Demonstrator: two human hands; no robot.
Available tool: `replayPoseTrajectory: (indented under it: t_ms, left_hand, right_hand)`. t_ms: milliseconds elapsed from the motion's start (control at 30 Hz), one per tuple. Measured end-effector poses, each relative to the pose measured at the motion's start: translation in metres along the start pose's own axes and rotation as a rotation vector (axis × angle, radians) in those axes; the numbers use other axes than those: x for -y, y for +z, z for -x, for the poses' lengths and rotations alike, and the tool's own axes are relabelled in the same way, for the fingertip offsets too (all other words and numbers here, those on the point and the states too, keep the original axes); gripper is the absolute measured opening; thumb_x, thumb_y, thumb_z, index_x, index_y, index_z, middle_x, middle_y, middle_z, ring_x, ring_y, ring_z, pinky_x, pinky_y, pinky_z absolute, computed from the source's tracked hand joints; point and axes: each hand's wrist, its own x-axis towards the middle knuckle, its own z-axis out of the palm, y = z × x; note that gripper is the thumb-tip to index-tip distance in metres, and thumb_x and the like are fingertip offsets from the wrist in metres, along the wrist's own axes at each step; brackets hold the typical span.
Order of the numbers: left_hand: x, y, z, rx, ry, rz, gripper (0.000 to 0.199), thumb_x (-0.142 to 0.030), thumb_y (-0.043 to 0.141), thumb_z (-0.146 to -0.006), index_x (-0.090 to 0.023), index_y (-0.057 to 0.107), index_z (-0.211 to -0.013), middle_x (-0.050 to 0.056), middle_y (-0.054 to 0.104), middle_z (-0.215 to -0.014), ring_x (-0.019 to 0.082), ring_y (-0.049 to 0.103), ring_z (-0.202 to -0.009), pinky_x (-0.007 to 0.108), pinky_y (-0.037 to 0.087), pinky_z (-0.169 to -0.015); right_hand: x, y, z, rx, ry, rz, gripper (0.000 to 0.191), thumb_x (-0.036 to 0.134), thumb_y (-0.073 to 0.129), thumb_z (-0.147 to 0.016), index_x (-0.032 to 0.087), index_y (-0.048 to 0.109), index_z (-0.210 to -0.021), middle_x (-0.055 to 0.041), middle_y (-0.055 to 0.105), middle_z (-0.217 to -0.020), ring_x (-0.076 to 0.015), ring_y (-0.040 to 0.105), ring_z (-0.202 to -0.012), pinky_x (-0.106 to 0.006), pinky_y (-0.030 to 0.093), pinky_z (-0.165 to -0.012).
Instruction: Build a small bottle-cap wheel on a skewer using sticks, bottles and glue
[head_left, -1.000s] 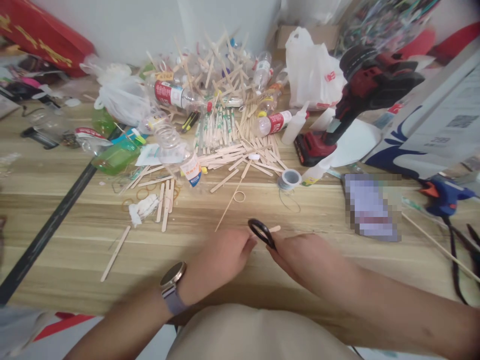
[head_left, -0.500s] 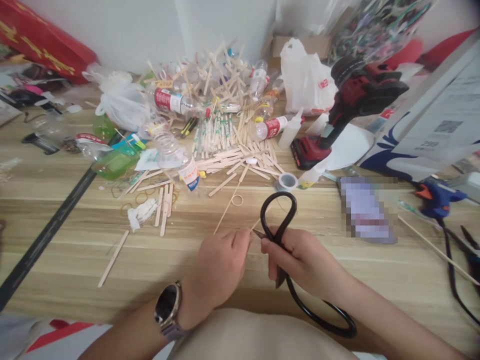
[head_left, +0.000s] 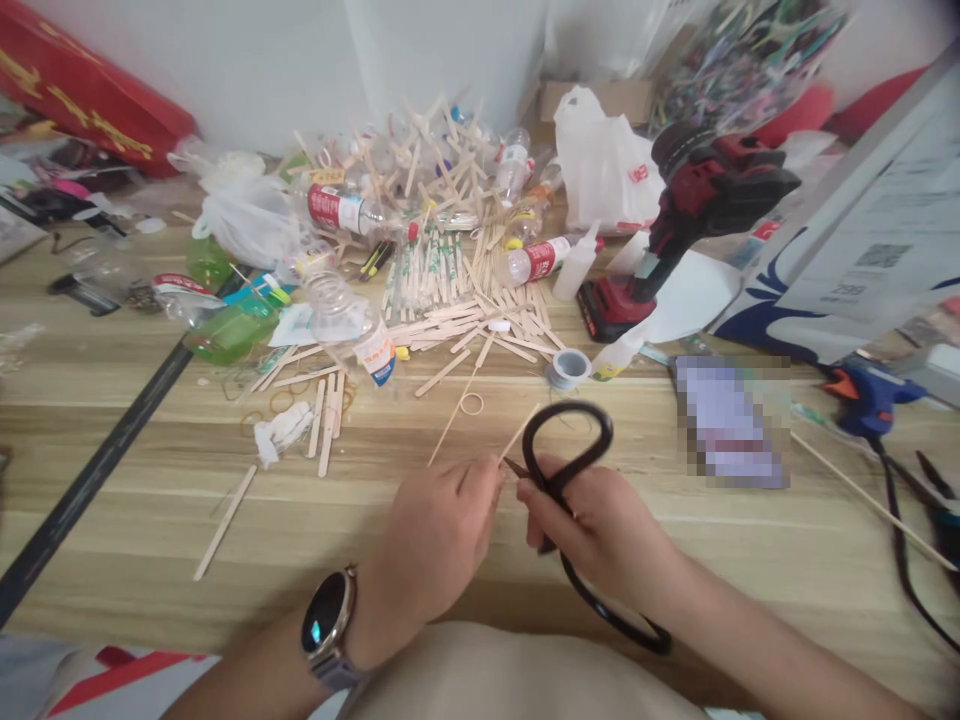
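Near the table's front edge, my left hand, with a watch on its wrist, is closed in a pinch on a thin wooden stick that slants up to the right. My right hand grips black-handled scissors around the pivot. One handle loop rises above the hand and the other hangs below it. The pointed blade tip lies close to the stick by my left fingertips; whether it touches, I cannot tell. Another thin stick extends beyond my left hand, near a small ring.
Loose craft sticks and plastic bottles are heaped at the back. A grey tape roll, a red-black power drill, a pixelated flat object and a blue glue gun stand or lie rightward. A dark strip crosses the left.
The scissors have turned in my right hand: the upper loop has dropped slightly and moved right, and the lower loop has swung left. My left hand keeps its pinch.
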Motion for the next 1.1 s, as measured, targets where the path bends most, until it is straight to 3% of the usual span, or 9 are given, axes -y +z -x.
replayPoseTrajectory:
  t_ms: [67,133,233,300,467,633,800,967,1100]
  left_hand:
    - [0.000,-0.001,-0.001,-0.031,0.025,-0.016,0.029,-0.016,0.031,-0.099,-0.018,0.054,-0.081,0.002,0.064,-0.064,0.017,0.061,-0.058,0.026,0.042,-0.053]
    - [-0.001,-0.001,-0.001,-0.054,0.046,-0.025,0.029,-0.015,0.030,-0.099,-0.018,0.054,-0.082,0.002,0.063,-0.063,0.017,0.060,-0.057,0.027,0.042,-0.052]
    - [-0.001,0.000,0.001,-0.036,0.053,-0.036,0.026,-0.014,0.033,-0.098,-0.018,0.054,-0.082,0.002,0.063,-0.064,0.017,0.061,-0.058,0.027,0.043,-0.052]
    - [0.000,0.001,0.002,-0.012,0.056,-0.054,0.024,-0.013,0.034,-0.097,-0.017,0.054,-0.083,0.002,0.063,-0.065,0.018,0.061,-0.059,0.028,0.044,-0.052]
    - [0.003,0.002,0.004,0.024,0.070,-0.086,0.023,-0.009,0.034,-0.094,-0.017,0.055,-0.089,0.004,0.067,-0.072,0.019,0.063,-0.063,0.029,0.048,-0.055]
    - [0.004,0.001,0.006,0.026,0.067,-0.043,0.022,-0.010,0.036,-0.095,-0.017,0.053,-0.082,0.003,0.063,-0.066,0.019,0.062,-0.060,0.028,0.046,-0.053]
    - [0.004,-0.001,0.008,0.047,0.052,-0.013,0.021,-0.010,0.036,-0.095,-0.017,0.054,-0.088,0.004,0.068,-0.076,0.019,0.065,-0.068,0.029,0.049,-0.060]
    - [0.004,0.000,0.009,0.049,0.052,-0.029,0.021,-0.009,0.036,-0.094,-0.018,0.052,-0.084,0.003,0.064,-0.070,0.019,0.063,-0.063,0.029,0.047,-0.055]
    - [0.004,-0.002,0.009,0.052,0.058,-0.013,0.019,-0.007,0.037,-0.093,-0.016,0.053,-0.089,0.004,0.067,-0.075,0.020,0.065,-0.067,0.030,0.049,-0.057]
  right_hand:
    - [-0.003,0.001,0.001,-0.106,-0.149,0.220,0.035,0.021,0.039,-0.095,0.015,0.066,-0.073,-0.0024,0.063,-0.050,-0.0125,0.055,-0.042,-0.024,0.037,-0.042]
    - [-0.004,0.001,0.001,-0.129,-0.195,0.271,0.034,0.022,0.040,-0.095,0.015,0.067,-0.075,-0.0030,0.063,-0.051,-0.0127,0.054,-0.042,-0.024,0.036,-0.042]
    - [0.000,0.001,0.000,-0.012,-0.026,-0.002,0.050,0.022,0.037,-0.099,0.019,0.062,-0.055,-0.0019,0.065,-0.056,-0.0087,0.058,-0.046,-0.019,0.042,-0.046]
    - [0.000,0.001,0.001,0.021,0.029,-0.057,0.054,0.022,0.036,-0.099,0.019,0.059,-0.051,-0.0014,0.065,-0.056,-0.0078,0.059,-0.047,-0.017,0.044,-0.048]
    - [-0.008,0.004,0.002,-0.076,-0.193,0.281,0.032,0.023,0.040,-0.096,0.016,0.067,-0.081,-0.0037,0.064,-0.055,-0.0127,0.055,-0.046,-0.023,0.038,-0.045]
    - [-0.005,0.006,0.000,0.077,0.059,-0.097,0.051,0.023,0.037,-0.099,0.019,0.060,-0.054,-0.0013,0.066,-0.056,-0.0080,0.061,-0.048,-0.017,0.044,-0.048]
    - [-0.008,0.009,0.002,-0.054,-0.184,0.230,0.031,0.020,0.041,-0.094,0.014,0.069,-0.081,-0.0050,0.067,-0.057,-0.0145,0.060,-0.048,-0.024,0.042,-0.046]
    - [-0.002,0.008,0.002,0.062,0.034,-0.072,0.052,0.020,0.037,-0.098,0.019,0.059,-0.051,-0.0004,0.063,-0.052,-0.0076,0.059,-0.043,-0.017,0.043,-0.045]
    - [-0.004,0.009,0.003,-0.117,-0.199,0.265,0.035,0.022,0.038,-0.096,0.014,0.068,-0.079,-0.0042,0.065,-0.054,-0.0145,0.057,-0.045,-0.025,0.039,-0.044]
